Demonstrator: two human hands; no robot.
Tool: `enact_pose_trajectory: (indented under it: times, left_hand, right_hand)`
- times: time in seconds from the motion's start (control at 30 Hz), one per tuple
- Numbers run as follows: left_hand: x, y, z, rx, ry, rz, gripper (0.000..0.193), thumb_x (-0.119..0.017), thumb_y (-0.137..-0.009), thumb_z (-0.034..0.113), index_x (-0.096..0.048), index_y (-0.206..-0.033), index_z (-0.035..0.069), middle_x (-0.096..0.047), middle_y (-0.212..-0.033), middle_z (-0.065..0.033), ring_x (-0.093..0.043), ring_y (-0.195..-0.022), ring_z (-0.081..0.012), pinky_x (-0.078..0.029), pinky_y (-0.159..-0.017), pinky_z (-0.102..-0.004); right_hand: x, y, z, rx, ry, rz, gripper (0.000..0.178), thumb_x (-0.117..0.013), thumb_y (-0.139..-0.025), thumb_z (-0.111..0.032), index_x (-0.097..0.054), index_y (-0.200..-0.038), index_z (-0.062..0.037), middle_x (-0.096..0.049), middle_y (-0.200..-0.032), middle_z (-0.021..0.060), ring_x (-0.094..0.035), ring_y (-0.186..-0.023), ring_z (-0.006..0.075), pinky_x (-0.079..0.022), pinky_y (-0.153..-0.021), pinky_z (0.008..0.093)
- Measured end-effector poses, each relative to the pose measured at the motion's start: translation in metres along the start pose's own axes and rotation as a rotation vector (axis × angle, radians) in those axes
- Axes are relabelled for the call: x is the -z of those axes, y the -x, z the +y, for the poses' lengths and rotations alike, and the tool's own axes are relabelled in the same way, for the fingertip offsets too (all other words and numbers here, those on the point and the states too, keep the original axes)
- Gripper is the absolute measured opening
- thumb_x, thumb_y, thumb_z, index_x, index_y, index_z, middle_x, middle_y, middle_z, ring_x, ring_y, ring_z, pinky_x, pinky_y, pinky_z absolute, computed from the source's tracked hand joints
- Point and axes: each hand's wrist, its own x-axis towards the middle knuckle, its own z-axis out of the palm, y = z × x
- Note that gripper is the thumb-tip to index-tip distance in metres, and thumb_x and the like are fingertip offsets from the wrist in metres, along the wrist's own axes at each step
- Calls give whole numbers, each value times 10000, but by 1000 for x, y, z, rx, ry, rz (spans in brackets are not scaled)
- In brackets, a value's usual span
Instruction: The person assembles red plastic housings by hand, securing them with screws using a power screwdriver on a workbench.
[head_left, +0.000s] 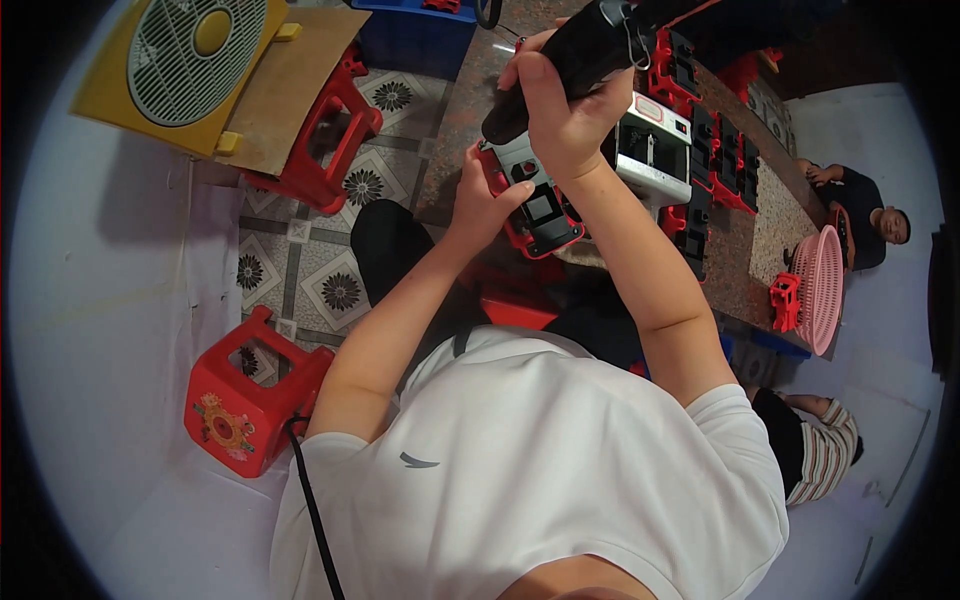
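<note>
Patterned floor tiles (330, 285) with dark flower motifs fill the left-centre of the frame, bordered by a pale wall on the far left. Nearest, at the bottom, the person's white T-shirt (530, 470) takes up the lower middle, with a black cable (312, 500) running down over its left shoulder. At lower left stands a red plastic stool (245, 400) with a flower decal.

Above the shirt, both forearms reach up to a brown speckled stone worktop (470, 110). The left hand (480, 200) is curled around the edge of a red and grey plastic device housing (535, 205), thumb pressed on its face. The right hand (565, 115), just above it, is closed tightly around a black power screwdriver (575, 60) whose tip points down at that housing.

Beside them, right of centre, sits a white boxy unit (655, 150), and a row of red and black housings (715, 165) stretches toward the right. Further right, a pink plastic basket (820, 285) stands on edge. At upper left lie a second red stool (330, 140), a brown board (290, 80) and a yellow box fan (180, 65).
</note>
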Motion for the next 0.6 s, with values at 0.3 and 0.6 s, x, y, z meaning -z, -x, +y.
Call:
enact_pose_trajectory:
  times: [0.3, 0.6]
  left_hand:
    - [-1, 2, 12, -43, -105, 38, 742, -740, -720, 146, -345, -1330, -4, -558, -1206, -149, -568, -1111, -223, -438, -966, -357]
    - [8, -6, -20, -95, -177, 29, 807, -772, -718, 187, -314, -1347, -27, -515, -1212, -165, -540, -1141, -247, -424, -988, -361]
  right_hand:
    - [-2, 11, 1, 27, -19, -75, 347, -604, -862, 38, -435, -1165, 29, -616, -807, 127, -622, -644, 164, -517, -600, 284]
    - [24, -22, -17, -70, -138, 21, 257, -602, -941, -191, -449, -1062, -25, -615, -771, 112, -599, -583, 177, -518, -545, 324]
